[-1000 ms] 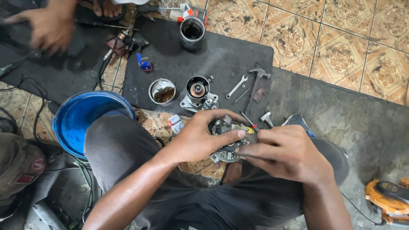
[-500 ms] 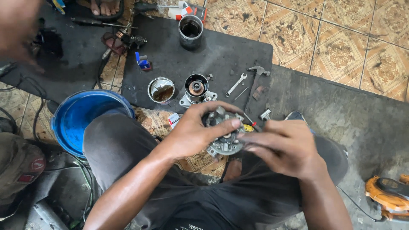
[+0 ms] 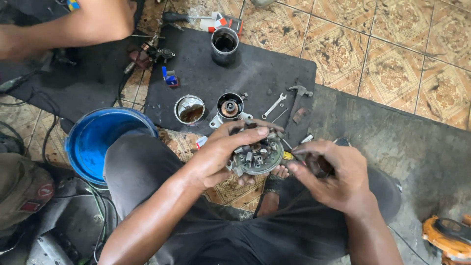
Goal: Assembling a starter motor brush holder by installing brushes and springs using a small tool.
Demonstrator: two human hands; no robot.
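Observation:
My left hand (image 3: 223,152) grips a round metal motor part (image 3: 257,156) with several small fittings on its face, held above my lap. My right hand (image 3: 333,174) is closed on a screwdriver with a yellow and black handle (image 3: 288,156), its tip at the part's right edge. Just beyond, on a black rubber mat (image 3: 255,68), stand a metal motor housing (image 3: 229,108), a tin with brown liquid (image 3: 190,110) and a dark metal cylinder (image 3: 225,45). A wrench (image 3: 274,105) and a small hammer (image 3: 298,98) lie to the right of the housing.
A blue bucket (image 3: 100,142) stands by my left knee. Another person's arm (image 3: 68,27) reaches in at top left over a dark mat with tools and cables. An orange power tool (image 3: 449,238) lies at bottom right on the concrete. Patterned tiles cover the floor behind.
My left fingers have shifted over the top of the round part, and my right hand has drawn slightly right. The other person's arm has moved across the top left.

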